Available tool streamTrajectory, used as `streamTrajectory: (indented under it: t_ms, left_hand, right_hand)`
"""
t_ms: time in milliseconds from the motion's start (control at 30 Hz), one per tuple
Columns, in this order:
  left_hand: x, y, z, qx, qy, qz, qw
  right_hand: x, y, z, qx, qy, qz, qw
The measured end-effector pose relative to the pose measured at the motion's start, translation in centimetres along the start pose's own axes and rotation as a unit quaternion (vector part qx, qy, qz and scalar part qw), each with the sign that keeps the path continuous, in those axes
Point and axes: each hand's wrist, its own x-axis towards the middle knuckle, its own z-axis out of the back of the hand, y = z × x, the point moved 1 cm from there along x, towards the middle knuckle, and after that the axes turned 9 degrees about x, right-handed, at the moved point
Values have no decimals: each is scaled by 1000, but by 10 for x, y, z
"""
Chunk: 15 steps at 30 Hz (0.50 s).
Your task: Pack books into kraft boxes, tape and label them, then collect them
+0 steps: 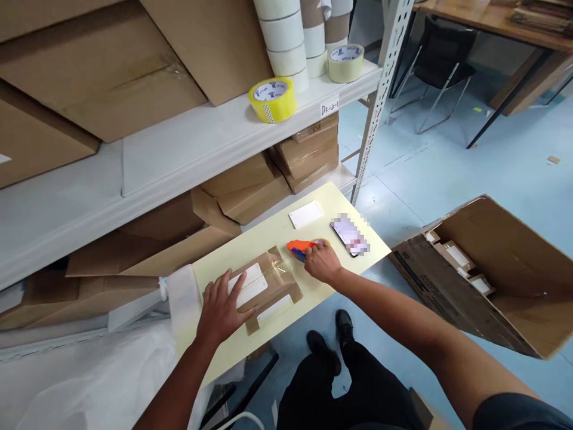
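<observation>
My left hand (221,313) lies flat with fingers spread on a small brown cardboard box (272,276), partly over the white label (256,283) on its top. Clear tape shines near the box's right end, and a second white label (275,310) shows on the side nearer me. Just right of the box, my right hand (322,263) is closed on an orange and blue tape dispenser (301,246), whose far part is hidden by the fingers. Both rest over a pale yellow board (329,200). Beyond the dispenser lies a white card (305,215), and a phone (350,236) with a blurred screen.
A metal shelf (201,143) ahead bears large cartons, a yellow tape roll (272,99), a pale tape roll (346,63) and stacked white rolls (283,37). On the floor at right stands an open carton (470,298) with several small labelled boxes. White wrapping (102,382) lies lower left.
</observation>
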Motion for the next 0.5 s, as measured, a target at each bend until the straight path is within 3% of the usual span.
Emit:
streamTrajectory:
  t_ms: [133,267,333,400,500]
  left_hand:
    - [1,-2,1,-15,4,6,1000]
    - [1,-4,4,-10,4,12,1000]
    - [1,-5,6,-6,4,14,1000]
    - [0,-6,7,-7,1,16,1000]
    - [0,-8,9,-19,-11,33,999]
  right_hand:
    - [-10,-6,-40,51,-22,-15,998]
    - [-17,1,-33,129,-99,-69,984]
    - [-22,23,-18,198,-177,-70,962]
    - [-25,57,-8,275,-231,-9,933]
    - [-25,112,-14,320,-214,86,919]
